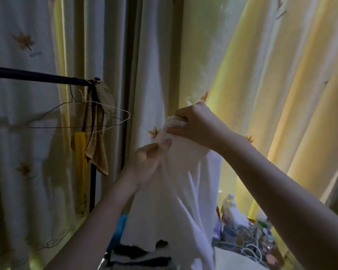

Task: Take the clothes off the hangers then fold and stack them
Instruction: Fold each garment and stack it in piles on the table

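A white garment (176, 191) hangs in front of me, held up in the air. My right hand (195, 123) grips its bunched top edge. My left hand (150, 160) pinches the cloth just below and to the left, thumb on the fabric. Two bare wire hangers (105, 114) hang on the dark rail (37, 76) at the left. Dark and light clothes (141, 256) lie low in the view below the garment; how they are folded I cannot tell.
A brown towel (98, 149) and a yellow cloth (80, 152) hang from the rail's end post. Pale leaf-print curtains (271, 75) fill the background. Bottles (230, 209), cables and small clutter crowd a surface at the lower right.
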The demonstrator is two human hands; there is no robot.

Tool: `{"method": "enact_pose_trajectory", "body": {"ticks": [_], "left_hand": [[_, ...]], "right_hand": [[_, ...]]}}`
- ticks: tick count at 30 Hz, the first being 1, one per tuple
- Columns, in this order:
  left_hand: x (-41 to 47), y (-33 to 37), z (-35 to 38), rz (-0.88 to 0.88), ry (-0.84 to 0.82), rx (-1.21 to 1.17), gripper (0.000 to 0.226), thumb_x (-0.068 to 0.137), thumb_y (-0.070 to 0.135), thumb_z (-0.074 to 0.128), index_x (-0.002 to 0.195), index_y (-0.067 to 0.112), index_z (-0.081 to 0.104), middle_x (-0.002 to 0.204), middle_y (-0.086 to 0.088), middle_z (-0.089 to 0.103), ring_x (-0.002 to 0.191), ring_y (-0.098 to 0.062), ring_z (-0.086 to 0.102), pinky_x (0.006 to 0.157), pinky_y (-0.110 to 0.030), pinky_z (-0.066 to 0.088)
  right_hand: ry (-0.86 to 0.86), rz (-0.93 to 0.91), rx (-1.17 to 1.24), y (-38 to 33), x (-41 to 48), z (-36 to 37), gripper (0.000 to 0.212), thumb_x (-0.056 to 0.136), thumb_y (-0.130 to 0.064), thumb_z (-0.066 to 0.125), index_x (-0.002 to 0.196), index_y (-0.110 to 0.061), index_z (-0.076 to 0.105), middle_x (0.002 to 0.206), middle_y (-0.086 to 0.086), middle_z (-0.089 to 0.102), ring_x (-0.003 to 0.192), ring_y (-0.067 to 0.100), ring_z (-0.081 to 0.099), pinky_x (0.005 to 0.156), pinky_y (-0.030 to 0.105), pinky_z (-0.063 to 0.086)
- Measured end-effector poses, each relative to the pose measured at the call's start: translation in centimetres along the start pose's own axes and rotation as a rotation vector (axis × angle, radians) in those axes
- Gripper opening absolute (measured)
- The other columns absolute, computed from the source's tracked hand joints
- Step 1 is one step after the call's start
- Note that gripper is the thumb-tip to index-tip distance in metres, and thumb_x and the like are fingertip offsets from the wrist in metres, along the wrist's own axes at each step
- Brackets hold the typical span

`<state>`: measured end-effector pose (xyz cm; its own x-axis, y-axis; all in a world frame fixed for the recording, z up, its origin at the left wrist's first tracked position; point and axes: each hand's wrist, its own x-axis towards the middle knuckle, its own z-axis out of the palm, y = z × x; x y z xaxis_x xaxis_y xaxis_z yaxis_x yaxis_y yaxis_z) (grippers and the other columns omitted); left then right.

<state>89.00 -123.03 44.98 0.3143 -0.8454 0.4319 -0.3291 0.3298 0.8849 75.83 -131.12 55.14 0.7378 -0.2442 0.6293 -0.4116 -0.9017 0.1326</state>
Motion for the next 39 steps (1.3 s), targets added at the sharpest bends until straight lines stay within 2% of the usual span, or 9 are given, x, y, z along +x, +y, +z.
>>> {"method": "enact_pose_trajectory", "body": {"ticks": [4, 9, 13, 17, 20, 24, 30, 34, 39], "left_hand": [[1.3, -1.8, 1.1, 0.048, 0.074, 0.282, 0.035, 0.07, 0.058, 0.065, 0.095, 0.034, 0.064, 0.086, 0.018, 0.065, 0.084, -0.011, 0.064, 0.075, -0.031, 0.054], [0.5, -6.5, 0.7, 0.146, 0.07, 0.244, 0.024, 0.083, 0.018, 0.067, 0.1, 0.034, 0.061, 0.088, 0.014, 0.066, 0.081, -0.005, 0.064, 0.07, -0.023, 0.054], [-1.0, -11.1, 1.1, -0.011, -0.002, 0.291, 0.017, 0.087, 0.034, 0.065, 0.1, 0.022, 0.062, 0.091, 0.002, 0.067, 0.08, -0.011, 0.065, 0.074, -0.039, 0.056], [-2.3, -13.0, 0.2, -0.071, -0.149, 0.057, 0.018, 0.083, 0.045, 0.057, 0.094, 0.036, 0.067, 0.096, 0.002, 0.073, 0.084, -0.008, 0.068, 0.077, -0.03, 0.057], [-2.2, -13.0, -1.6, -0.096, -0.14, -0.036, 0.02, 0.086, 0.039, 0.055, 0.093, 0.03, 0.07, 0.097, 0.001, 0.072, 0.086, -0.014, 0.069, 0.073, -0.026, 0.056], [-1.0, -11.6, -5.0, 0.022, -0.075, 0.112, 0.015, 0.089, 0.021, 0.057, 0.09, 0.019, 0.072, 0.094, 0.005, 0.064, 0.087, -0.005, 0.062, 0.072, -0.016, 0.052], [-1.4, -8.3, -8.4, 0.172, 0.097, 0.114, 0.01, 0.066, 0.018, 0.073, 0.075, 0.014, 0.071, 0.087, 0.005, 0.064, 0.08, 0.0, 0.061, 0.067, -0.011, 0.052], [-2.2, -7.7, -10.2, 0.121, 0.078, 0.182, 0.013, 0.068, 0.021, 0.074, 0.074, 0.03, 0.066, 0.093, 0.011, 0.062, 0.088, -0.001, 0.061, 0.062, -0.019, 0.054], [-3.1, -6.3, -12.9, 0.063, -0.055, -0.064, 0.026, 0.067, 0.024, 0.071, 0.089, 0.033, 0.06, 0.095, 0.006, 0.066, 0.087, -0.011, 0.068, 0.061, -0.021, 0.056]], "right_hand": [[-0.029, -0.002, 0.02, 1.0, -0.3, -0.2, 0.055, 0.087, -0.027, 0.064, 0.05, -0.021, 0.024, 0.049, -0.005, 0.027, 0.047, 0.011, 0.025, 0.055, 0.029, 0.024], [0.038, -0.002, 0.114, 3.8, -1.6, -2.1, 0.052, 0.088, -0.024, 0.066, 0.052, -0.026, 0.028, 0.051, -0.012, 0.027, 0.046, 0.006, 0.034, 0.049, 0.017, 0.028], [0.147, 0.065, 0.163, 5.9, -2.5, -3.2, 0.056, 0.088, -0.019, 0.066, 0.052, -0.026, 0.024, 0.049, -0.011, 0.023, 0.045, 0.002, 0.035, 0.048, 0.009, 0.029], [0.104, 0.141, 0.169, 7.5, -3.6, -4.0, 0.04, 0.089, -0.028, 0.064, 0.056, -0.016, 0.043, 0.049, -0.009, 0.035, 0.048, 0.004, 0.037, 0.047, 0.01, 0.03], [0.069, 0.138, 0.205, 7.8, -4.6, -4.5, 0.013, 0.087, -0.026, 0.066, 0.077, -0.034, 0.064, 0.057, -0.026, 0.057, 0.056, -0.01, 0.053, 0.054, 0.003, 0.037], [-0.027, 0.214, 0.185, 9.0, -5.6, -4.5, 0.015, 0.074, -0.035, 0.074, 0.087, -0.034, 0.068, 0.071, -0.005, 0.068, 0.066, 0.008, 0.062, 0.062, 0.029, 0.051], [-0.081, 0.241, 0.155, 11.0, -6.2, -2.5, 0.021, 0.088, -0.029, 0.063, 0.082, -0.009, 0.067, 0.07, 0.016, 0.061, 0.062, 0.016, 0.047, 0.056, 0.022, 0.035], [-0.093, 0.352, 0.289, 11.3, -5.3, -1.2, 0.029, 0.091, -0.037, 0.057, 0.068, -0.019, 0.053, 0.056, -0.01, 0.043, 0.052, 0.004, 0.033, 0.047, 0.017, 0.026], [-0.023, 0.351, 0.422, 10.4, -4.2, 0.5, 0.038, 0.093, -0.036, 0.055, 0.063, -0.015, 0.042, 0.053, -0.013, 0.034, 0.051, 0.002, 0.029, 0.045, 0.016, 0.022]]}}
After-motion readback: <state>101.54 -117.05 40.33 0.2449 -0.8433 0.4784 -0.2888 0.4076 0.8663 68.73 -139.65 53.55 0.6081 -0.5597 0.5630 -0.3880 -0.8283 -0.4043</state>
